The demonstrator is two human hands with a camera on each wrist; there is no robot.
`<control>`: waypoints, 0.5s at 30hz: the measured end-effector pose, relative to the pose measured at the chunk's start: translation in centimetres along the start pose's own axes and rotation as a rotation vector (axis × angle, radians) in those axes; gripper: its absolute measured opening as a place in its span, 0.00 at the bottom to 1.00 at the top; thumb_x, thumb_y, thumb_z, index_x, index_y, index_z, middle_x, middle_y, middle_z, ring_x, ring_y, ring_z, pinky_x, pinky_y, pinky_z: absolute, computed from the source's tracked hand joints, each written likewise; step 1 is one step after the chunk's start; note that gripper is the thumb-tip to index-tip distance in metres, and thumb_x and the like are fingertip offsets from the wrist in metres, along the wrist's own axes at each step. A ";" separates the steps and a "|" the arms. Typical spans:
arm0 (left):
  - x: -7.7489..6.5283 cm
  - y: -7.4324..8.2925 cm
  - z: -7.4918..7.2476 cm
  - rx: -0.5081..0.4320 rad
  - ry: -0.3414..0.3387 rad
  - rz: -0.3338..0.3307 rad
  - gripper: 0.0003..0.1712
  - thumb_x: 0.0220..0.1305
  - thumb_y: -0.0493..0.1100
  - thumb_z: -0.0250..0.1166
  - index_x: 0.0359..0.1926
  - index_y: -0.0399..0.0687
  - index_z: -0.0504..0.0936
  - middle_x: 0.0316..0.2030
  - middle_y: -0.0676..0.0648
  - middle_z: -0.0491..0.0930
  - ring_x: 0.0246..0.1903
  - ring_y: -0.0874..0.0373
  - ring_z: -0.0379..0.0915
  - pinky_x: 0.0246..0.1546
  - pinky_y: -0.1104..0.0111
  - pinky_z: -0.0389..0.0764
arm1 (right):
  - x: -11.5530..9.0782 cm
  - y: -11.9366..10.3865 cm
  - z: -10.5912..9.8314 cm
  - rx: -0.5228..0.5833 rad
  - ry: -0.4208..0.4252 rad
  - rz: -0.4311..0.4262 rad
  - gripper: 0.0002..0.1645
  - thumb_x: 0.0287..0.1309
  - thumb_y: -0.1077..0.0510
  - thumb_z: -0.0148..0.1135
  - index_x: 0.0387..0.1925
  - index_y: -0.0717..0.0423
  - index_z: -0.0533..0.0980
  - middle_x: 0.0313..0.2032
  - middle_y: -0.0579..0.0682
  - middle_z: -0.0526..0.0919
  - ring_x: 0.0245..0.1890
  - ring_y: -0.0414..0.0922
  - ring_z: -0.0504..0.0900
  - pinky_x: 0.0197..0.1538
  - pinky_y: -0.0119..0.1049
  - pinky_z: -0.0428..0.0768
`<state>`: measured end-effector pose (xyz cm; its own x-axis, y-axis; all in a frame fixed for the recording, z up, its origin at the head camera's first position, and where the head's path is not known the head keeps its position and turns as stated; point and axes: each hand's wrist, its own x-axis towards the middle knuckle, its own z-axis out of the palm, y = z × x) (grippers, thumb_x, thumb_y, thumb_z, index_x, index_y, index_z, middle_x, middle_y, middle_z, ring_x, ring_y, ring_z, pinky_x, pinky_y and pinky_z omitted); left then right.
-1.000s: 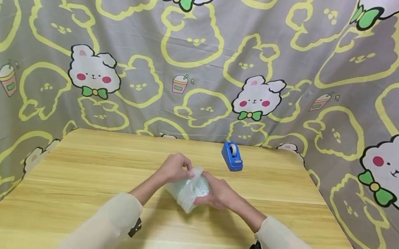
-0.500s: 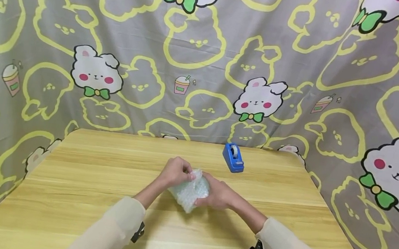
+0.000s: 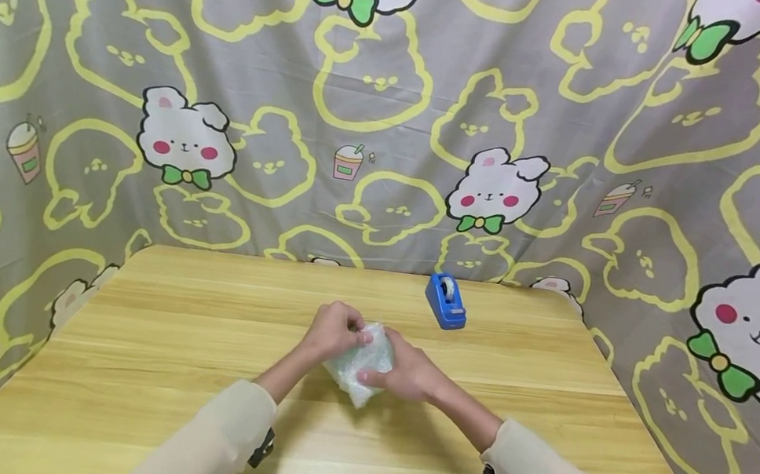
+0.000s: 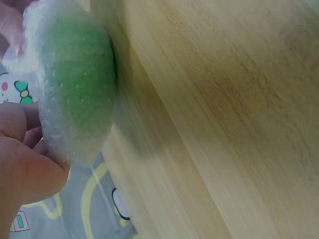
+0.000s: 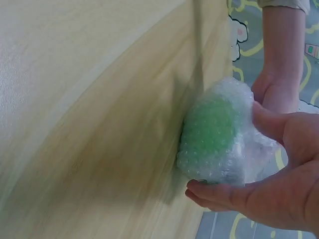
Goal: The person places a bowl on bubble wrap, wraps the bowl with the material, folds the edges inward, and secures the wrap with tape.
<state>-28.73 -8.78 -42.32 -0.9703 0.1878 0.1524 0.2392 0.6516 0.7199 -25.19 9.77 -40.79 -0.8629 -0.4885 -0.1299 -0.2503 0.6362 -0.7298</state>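
Note:
A bundle of clear bubble wrap [image 3: 358, 361] sits at the middle of the table, and a rounded green thing [image 4: 79, 69] shows through it in both wrist views. What the green thing is stays blurred by the wrap. On the bundle's far left side, my left hand [image 3: 334, 330] pinches the wrap between thumb and fingers. My right hand [image 3: 410, 367] grips the bundle from the right, its thumb lying across the front of the wrap and its fingers around the far side. Seen from the right wrist, the right hand [image 5: 284, 174] spans the bundle with thumb and fingers.
A blue tape dispenser [image 3: 446, 302] with a roll of tape stands toward the back right of the wooden table [image 3: 216, 296]. A grey curtain [image 3: 395, 112] printed with rabbits hangs behind the table and along both sides.
My right thumb has moved left onto the front of the bubble wrap, whose loose flap now lies flatter over the bundle. My left hand keeps its pinch at almost the same spot.

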 end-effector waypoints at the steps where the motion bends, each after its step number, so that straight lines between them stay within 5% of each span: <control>1: 0.0 0.0 0.0 -0.005 0.001 -0.002 0.06 0.58 0.38 0.75 0.25 0.43 0.88 0.25 0.48 0.86 0.27 0.59 0.75 0.26 0.72 0.78 | -0.1 0.0 0.0 0.000 0.012 0.017 0.49 0.61 0.48 0.72 0.75 0.57 0.57 0.55 0.55 0.80 0.51 0.49 0.80 0.51 0.47 0.81; 7: 0.1 -0.1 0.1 -0.006 0.023 0.000 0.09 0.60 0.39 0.74 0.24 0.44 0.86 0.23 0.50 0.83 0.26 0.60 0.73 0.26 0.72 0.75 | -0.3 0.0 -0.1 0.033 0.028 0.032 0.53 0.55 0.60 0.75 0.76 0.59 0.56 0.60 0.61 0.77 0.57 0.57 0.78 0.59 0.56 0.78; 15: 0.0 0.1 0.4 0.019 0.047 0.015 0.08 0.60 0.38 0.74 0.25 0.42 0.87 0.22 0.49 0.83 0.25 0.60 0.72 0.24 0.73 0.74 | -0.3 -0.2 -0.2 -0.011 0.021 0.089 0.64 0.56 0.57 0.75 0.81 0.52 0.43 0.69 0.71 0.67 0.64 0.64 0.73 0.67 0.60 0.70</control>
<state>-28.67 -8.50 -42.52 -0.9672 0.1630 0.1949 0.2537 0.6630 0.7044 -24.91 9.90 -40.49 -0.8911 -0.4166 -0.1798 -0.1766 0.6834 -0.7084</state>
